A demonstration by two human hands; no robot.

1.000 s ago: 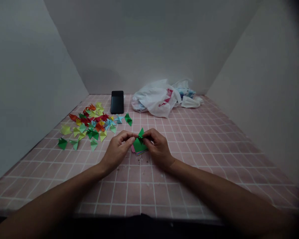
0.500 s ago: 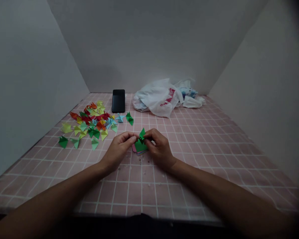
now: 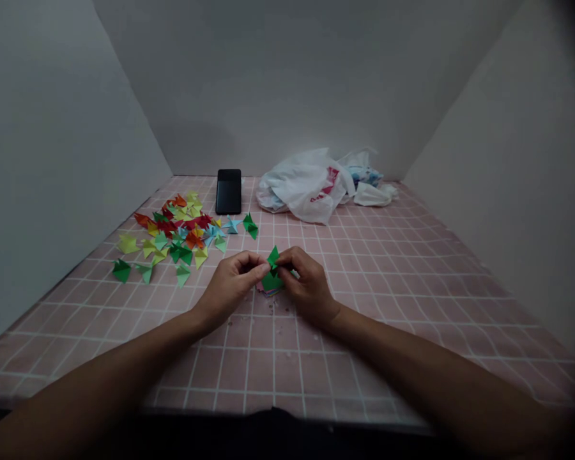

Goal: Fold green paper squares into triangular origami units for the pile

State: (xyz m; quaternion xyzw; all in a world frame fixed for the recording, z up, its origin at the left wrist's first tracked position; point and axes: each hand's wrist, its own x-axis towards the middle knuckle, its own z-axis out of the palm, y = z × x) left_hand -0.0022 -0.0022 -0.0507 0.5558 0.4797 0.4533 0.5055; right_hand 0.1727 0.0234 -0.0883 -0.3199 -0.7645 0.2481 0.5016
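Note:
Between my two hands, over the middle of the table, is a small green origami crane [image 3: 273,257] with one point sticking up. My left hand [image 3: 237,278] pinches its left side between thumb and forefinger. The right side is gripped by the fingertips of my right hand [image 3: 306,281]. Directly below lies a stack of square paper sheets [image 3: 271,283], a green sheet on top and pink and other colours showing at the edge. My fingers partly hide both the crane and the stack.
Several folded paper cranes [image 3: 182,253] in red, orange, yellow, green and blue spread over the left of the checked pink tablecloth [image 3: 388,358]. A black phone [image 3: 229,191] lies behind them. White plastic bags [image 3: 306,185] rest at the back, and pale walls surround the table.
My left hand's thumb and forefinger have shifted slightly right, closer in on the green crane. The right hand stays almost where it was, and the view has tilted a little.

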